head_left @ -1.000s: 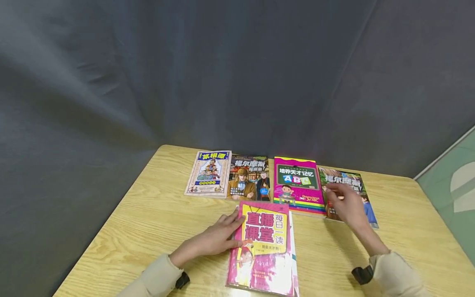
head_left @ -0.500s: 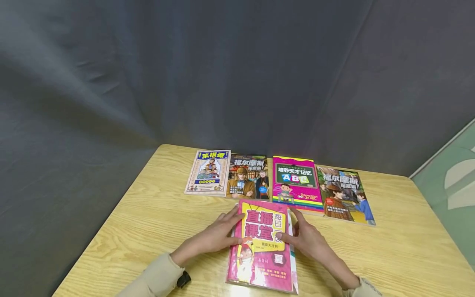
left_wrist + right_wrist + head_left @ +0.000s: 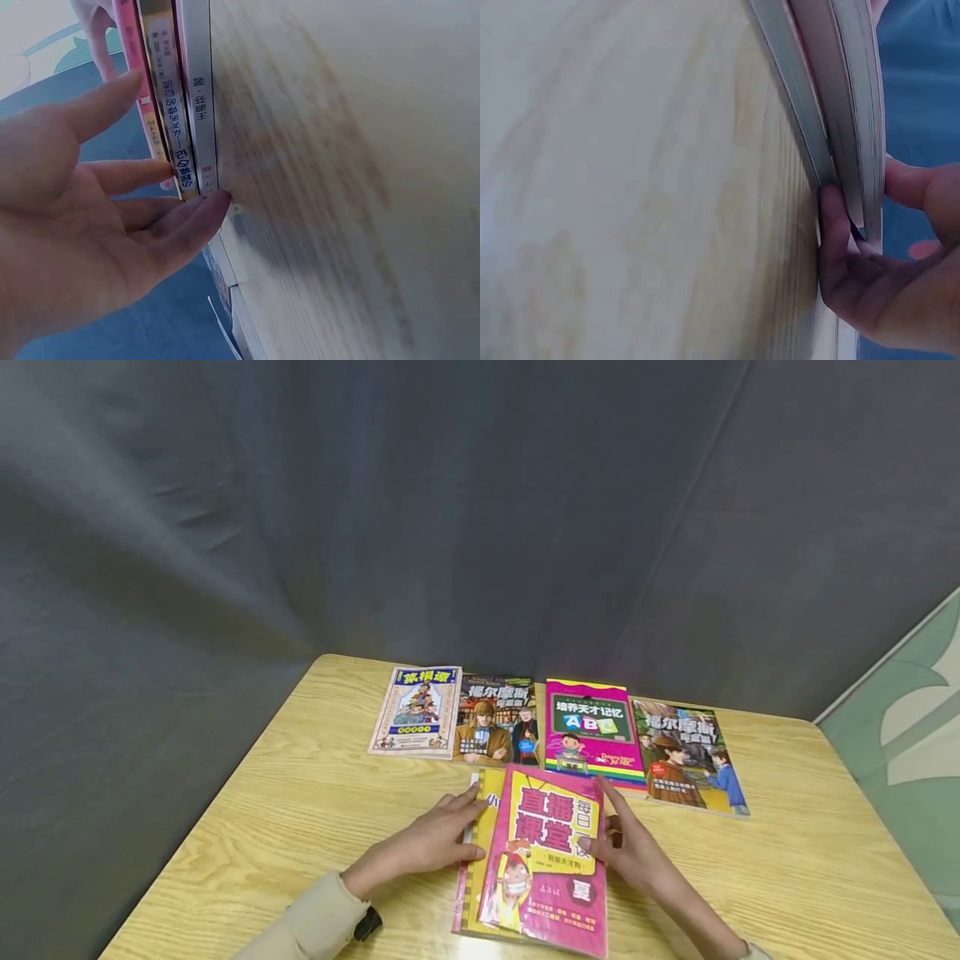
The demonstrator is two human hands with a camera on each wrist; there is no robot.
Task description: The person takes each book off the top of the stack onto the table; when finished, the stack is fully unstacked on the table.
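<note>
The right hand pinches the pink book by its right long edge, thumb on the cover, fingers round the side; whether they also catch a book beneath is hard to tell. From that grip, the pink book lies leftward, flat atop the yellow book and offset to its right. Its long axis runs away from the person, title end towards the magenta ABC book on the desk. The left hand, farther from the pink book, rests parted, nearly straight fingers against the pile's left side.
</note>
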